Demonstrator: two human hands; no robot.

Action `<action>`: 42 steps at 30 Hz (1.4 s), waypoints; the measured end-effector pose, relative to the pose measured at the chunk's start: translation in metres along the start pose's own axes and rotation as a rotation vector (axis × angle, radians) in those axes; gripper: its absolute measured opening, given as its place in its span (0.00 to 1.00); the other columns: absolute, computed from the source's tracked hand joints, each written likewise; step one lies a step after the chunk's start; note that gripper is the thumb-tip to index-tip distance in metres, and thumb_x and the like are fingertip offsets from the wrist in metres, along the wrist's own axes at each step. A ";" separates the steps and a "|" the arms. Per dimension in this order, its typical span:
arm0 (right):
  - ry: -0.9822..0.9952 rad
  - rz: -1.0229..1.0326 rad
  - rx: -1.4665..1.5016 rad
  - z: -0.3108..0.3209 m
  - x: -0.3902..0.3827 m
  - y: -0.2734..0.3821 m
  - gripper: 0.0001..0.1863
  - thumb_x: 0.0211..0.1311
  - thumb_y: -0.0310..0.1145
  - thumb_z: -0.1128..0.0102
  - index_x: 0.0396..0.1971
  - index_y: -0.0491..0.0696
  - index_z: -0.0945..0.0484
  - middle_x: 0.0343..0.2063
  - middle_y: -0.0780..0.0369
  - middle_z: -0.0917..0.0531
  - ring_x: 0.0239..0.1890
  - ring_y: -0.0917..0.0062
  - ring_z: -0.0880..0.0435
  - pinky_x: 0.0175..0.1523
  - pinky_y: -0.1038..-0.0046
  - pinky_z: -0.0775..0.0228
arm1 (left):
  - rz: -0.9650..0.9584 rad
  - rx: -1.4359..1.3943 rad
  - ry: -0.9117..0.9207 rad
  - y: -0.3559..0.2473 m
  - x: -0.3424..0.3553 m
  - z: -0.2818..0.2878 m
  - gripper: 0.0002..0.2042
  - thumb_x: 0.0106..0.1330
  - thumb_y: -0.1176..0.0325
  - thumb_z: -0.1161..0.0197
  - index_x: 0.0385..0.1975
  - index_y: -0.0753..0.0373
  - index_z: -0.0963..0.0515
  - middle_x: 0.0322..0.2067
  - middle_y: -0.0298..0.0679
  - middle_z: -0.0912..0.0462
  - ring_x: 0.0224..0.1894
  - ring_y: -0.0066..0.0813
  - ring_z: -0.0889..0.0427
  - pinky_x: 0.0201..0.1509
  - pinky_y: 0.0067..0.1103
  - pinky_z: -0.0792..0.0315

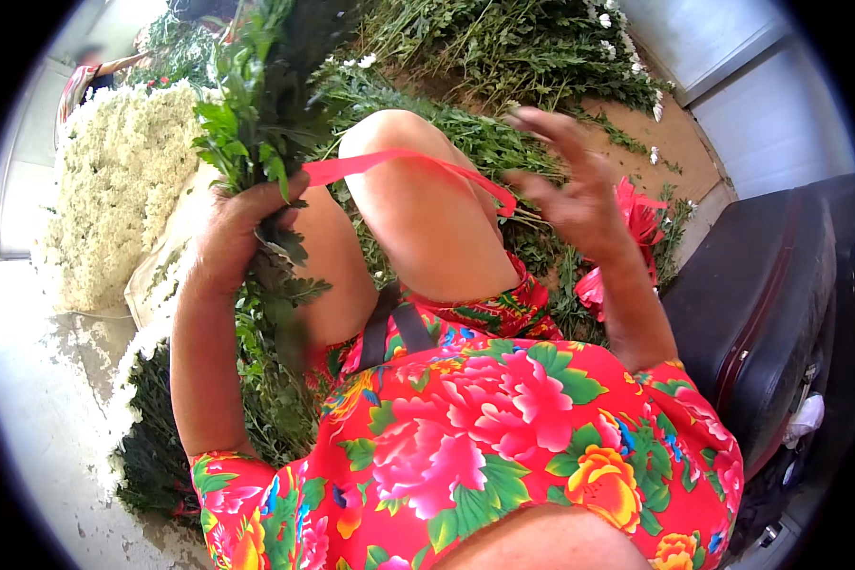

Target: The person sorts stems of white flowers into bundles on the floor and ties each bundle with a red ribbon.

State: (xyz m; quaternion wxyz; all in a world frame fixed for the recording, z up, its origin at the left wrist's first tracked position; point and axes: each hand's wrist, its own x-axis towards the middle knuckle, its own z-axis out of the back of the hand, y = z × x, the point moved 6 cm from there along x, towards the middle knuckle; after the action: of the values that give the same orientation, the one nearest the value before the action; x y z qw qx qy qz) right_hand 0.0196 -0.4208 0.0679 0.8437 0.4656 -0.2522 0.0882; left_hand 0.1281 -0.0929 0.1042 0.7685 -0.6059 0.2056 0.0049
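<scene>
My left hand (242,228) is closed around a bunch of leafy green flower stems (247,123), held upright at the left. From that hand a pink-red ribbon (389,161) stretches rightward across my raised knee. Its far end curls down beside my right thumb. My right hand (575,195) is raised with fingers apart and slightly bent, and no grip on the ribbon shows. Leaves hang below my left fist along my thigh. The top of the bunch is dark and blurred, so its flower heads cannot be made out.
White chrysanthemums (123,180) are massed at the left, with another bundle (152,437) below. Cut stems (484,47) lie heaped ahead. More pink ribbon (641,223) hangs behind my right forearm. A black padded case or seat (760,275) stands at my right. Another person (81,85) is far left.
</scene>
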 end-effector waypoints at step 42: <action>0.656 1.145 -0.338 -0.071 0.044 0.234 0.06 0.52 0.33 0.40 0.29 0.49 0.23 0.19 0.68 0.26 0.21 0.78 0.20 0.26 0.73 0.29 | -0.634 1.501 -0.205 -0.013 -0.003 -0.042 0.06 0.61 0.75 0.38 0.36 0.64 0.26 0.26 0.48 0.15 0.33 0.42 0.10 0.37 0.35 0.17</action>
State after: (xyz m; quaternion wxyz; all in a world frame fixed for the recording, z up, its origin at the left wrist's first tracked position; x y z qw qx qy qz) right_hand -0.0078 -0.2372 0.2326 0.7580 0.0699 -0.2004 0.6167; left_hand 0.1162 -0.1346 0.1096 0.9491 0.0434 -0.0979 -0.2961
